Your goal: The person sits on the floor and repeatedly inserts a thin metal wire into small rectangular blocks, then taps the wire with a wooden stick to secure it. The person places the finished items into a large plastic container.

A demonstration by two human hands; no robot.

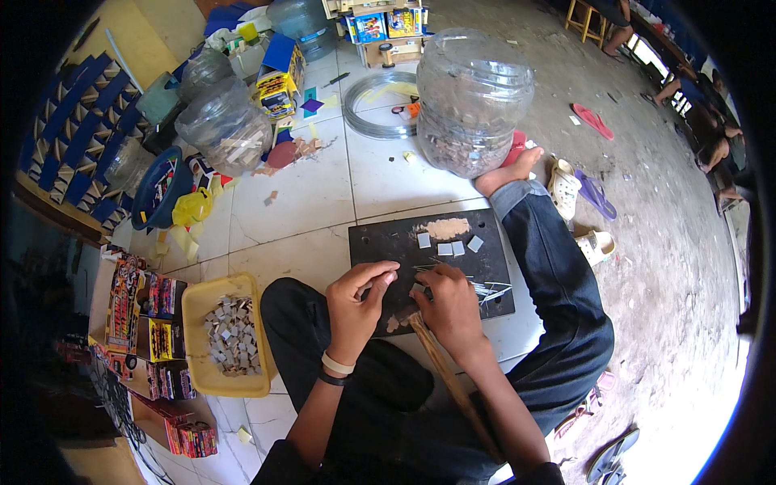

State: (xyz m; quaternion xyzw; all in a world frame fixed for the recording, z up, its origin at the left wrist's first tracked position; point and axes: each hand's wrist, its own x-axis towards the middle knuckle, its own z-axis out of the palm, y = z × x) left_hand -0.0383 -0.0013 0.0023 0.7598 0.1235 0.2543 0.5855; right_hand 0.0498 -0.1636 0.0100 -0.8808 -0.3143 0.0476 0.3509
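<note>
A black board (380, 234) lies on the tiles between my legs. My left hand (360, 305) is over its left edge, thumb and forefinger pinched together; anything between them is too small to make out. My right hand (451, 305) rests low over the board with curled fingers, and its fingertips hide what they grip. Thin wire pieces (491, 291) lie in a bundle beside the right hand. Several small grey square pieces (458, 248) sit farther up the board, below a patch of pale powder (447, 229). A wooden-handled tool (444, 368) leans from the board's near edge toward my right forearm.
A yellow tub (263, 356) of small grey pieces stands at my left, beside colourful boxes (162, 339). Ahead are a wire coil (353, 121) and a cut clear plastic jug (477, 89) holding scraps. Sandals (594, 194) lie at the right; other people sit at the far right.
</note>
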